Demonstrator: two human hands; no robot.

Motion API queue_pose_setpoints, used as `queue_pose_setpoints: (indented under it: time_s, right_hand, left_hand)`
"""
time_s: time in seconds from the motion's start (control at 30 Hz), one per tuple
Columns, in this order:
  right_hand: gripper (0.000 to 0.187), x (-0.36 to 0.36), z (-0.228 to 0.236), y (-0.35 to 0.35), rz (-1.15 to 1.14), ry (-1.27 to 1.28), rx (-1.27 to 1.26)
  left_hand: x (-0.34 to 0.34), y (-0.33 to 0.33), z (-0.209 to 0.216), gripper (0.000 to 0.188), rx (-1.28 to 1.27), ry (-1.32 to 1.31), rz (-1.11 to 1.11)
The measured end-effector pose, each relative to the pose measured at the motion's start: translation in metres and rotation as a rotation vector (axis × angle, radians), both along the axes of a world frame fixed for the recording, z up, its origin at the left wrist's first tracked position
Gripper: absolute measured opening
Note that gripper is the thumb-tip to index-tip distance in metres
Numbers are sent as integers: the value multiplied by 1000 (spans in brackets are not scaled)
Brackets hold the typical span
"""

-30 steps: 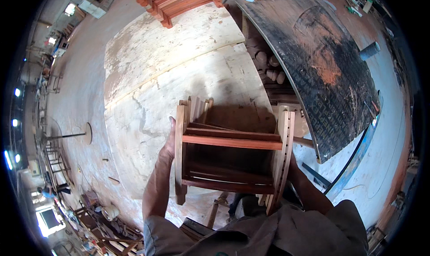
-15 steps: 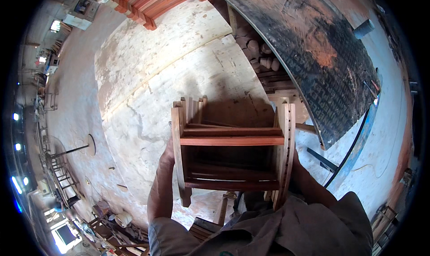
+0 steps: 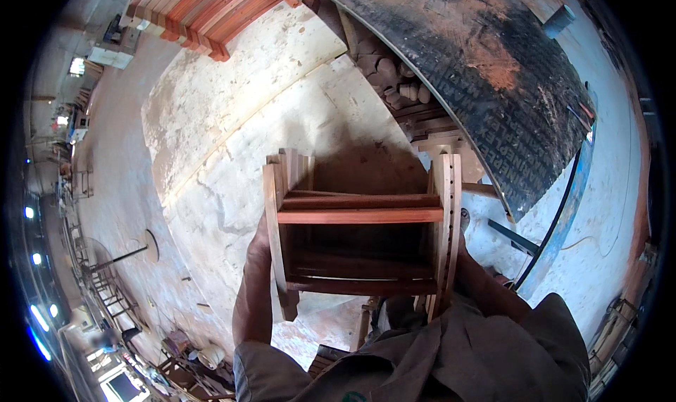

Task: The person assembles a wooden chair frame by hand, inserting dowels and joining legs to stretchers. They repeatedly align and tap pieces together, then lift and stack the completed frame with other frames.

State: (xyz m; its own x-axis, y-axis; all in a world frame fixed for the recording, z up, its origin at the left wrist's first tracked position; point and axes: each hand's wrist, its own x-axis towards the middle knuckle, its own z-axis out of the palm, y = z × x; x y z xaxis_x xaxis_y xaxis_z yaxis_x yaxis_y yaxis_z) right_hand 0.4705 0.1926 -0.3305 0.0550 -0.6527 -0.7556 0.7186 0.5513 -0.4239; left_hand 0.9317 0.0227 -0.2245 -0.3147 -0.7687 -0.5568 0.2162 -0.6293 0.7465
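Observation:
Held upright in front of my body is a stack of wooden frames (image 3: 359, 217). Pale side posts and reddish crossbars make up each one, and a row of small holes runs down the right post. My left hand (image 3: 260, 241) presses on the outside of the left posts, its fingers hidden behind the wood. On the opposite side, my right hand (image 3: 462, 243) grips the right posts and is mostly covered by them. Beneath and beyond the frames spreads a worn, pale plywood top (image 3: 232, 141).
Another stack of reddish wooden frames (image 3: 204, 11) rests at the far left corner of the plywood. A dark, dusty board (image 3: 507, 99) lies at the right, with turned wooden pieces (image 3: 387, 74) in the gap beside it. A round-based metal stand (image 3: 152, 246) is on the left floor.
The view has swung slightly to the right, so the far reddish stack and the dark board sit further left. Both hands keep their hold on the frames, which stay close to my body.

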Motion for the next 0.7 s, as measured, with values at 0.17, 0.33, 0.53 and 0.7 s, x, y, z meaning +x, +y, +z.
queue_pose_setpoints:
  time_s: [0.17, 0.33, 0.53, 0.7]
  right_hand:
    - [68, 15, 79, -23, -50, -32, 105]
    - [77, 18, 109, -13, -53, -73, 49]
    - [72, 43, 109, 13, -196, -32, 83]
    - [76, 51, 122, 17, -177, 40, 131]
  left_hand:
    - [-20, -10, 36, 78, 137, 24, 33]
    - [-24, 2, 68, 116, 218, -122, -48]
    - [-18, 30, 66, 115, 228, 2, -5]
    - [-46, 33, 88, 114, 240, 68, 64]
